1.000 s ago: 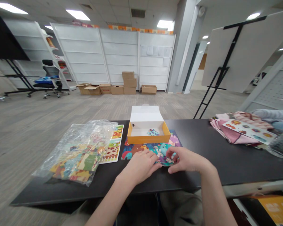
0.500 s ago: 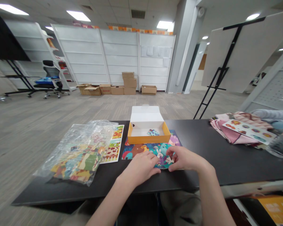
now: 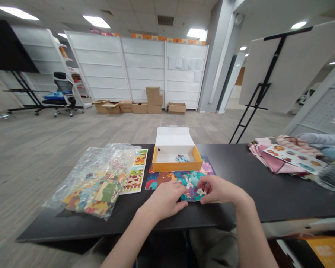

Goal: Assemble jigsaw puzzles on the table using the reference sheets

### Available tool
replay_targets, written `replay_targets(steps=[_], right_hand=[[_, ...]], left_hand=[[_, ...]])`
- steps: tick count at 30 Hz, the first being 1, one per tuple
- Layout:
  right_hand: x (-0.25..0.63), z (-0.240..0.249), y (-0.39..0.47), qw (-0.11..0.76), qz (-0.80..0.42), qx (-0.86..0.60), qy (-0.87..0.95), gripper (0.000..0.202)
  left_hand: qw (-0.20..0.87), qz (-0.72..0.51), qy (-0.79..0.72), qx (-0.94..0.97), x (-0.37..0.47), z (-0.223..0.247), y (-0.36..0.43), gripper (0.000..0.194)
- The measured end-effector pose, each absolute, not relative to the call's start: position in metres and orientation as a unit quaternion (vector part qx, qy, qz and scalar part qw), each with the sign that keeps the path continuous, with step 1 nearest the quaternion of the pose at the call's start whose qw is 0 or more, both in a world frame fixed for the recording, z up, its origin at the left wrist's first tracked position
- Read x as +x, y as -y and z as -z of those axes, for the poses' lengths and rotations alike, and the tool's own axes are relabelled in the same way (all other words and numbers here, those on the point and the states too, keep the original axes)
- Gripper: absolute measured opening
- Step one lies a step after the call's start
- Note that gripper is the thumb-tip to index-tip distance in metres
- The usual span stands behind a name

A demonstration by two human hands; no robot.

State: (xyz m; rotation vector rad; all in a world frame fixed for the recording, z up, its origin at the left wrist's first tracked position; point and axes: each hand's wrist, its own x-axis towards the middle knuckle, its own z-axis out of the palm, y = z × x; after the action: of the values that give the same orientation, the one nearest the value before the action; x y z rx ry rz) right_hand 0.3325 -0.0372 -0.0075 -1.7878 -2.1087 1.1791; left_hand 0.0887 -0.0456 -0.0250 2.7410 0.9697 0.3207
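A colourful jigsaw puzzle [image 3: 194, 182] with white rabbits and other animals lies on the black table in front of me. My left hand [image 3: 169, 195] rests flat over its lower left part, fingers stretched out and covering some of the picture. At the lower right, my right hand [image 3: 216, 190] touches the puzzle with curved fingers, thumb and forefinger apart; the picture shows between them. Behind both hands, a yellow box [image 3: 176, 166] with a white inside stands on the puzzle's far part, its lid raised. A few blue puzzle pieces [image 3: 182, 158] lie inside.
To the left, a clear plastic bag [image 3: 95, 186] of puzzle pieces partly covers a printed animal card [image 3: 134, 178]. Folded pink cloths [image 3: 270, 158], a sticker sheet [image 3: 296, 158] and a clear plastic package [image 3: 333, 176] are at the right of the table [image 3: 240, 167].
The view has tilted up slightly. Both hands keep nearly the same place on the puzzle, with small finger shifts. The box and bag have not moved.
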Motion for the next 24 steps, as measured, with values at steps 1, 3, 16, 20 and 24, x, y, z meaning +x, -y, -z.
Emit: replay_targets(steps=[1,3,16,20,24], right_hand=[[0.3335,0.0087,0.0365,0.067,-0.398,-0.592,0.698,0.046],[0.3349,0.0106,0.0352,0.065,-0.401,-0.589,0.699,0.048],[0.3373,0.0114,0.0340,0.095,-0.438,-0.554,0.702,0.045],[0.3368,0.0101,0.0351,0.095,-0.430,-0.555,0.706,0.045],[0.3388,0.0091,0.0358,0.095,-0.427,-0.549,0.712,0.043]], left_hand=[[0.110,-0.114,-0.328,0.931,0.0879,0.0254,0.0454,0.023],[0.116,-0.122,-0.326,0.930,0.0868,0.0261,0.0456,0.022],[0.161,-0.162,-0.310,0.923,0.0826,0.0342,0.0474,0.029],[0.150,-0.150,-0.320,0.923,0.0845,0.0316,0.0488,0.029],[0.140,-0.140,-0.336,0.921,0.0881,0.0286,0.0514,0.031]])
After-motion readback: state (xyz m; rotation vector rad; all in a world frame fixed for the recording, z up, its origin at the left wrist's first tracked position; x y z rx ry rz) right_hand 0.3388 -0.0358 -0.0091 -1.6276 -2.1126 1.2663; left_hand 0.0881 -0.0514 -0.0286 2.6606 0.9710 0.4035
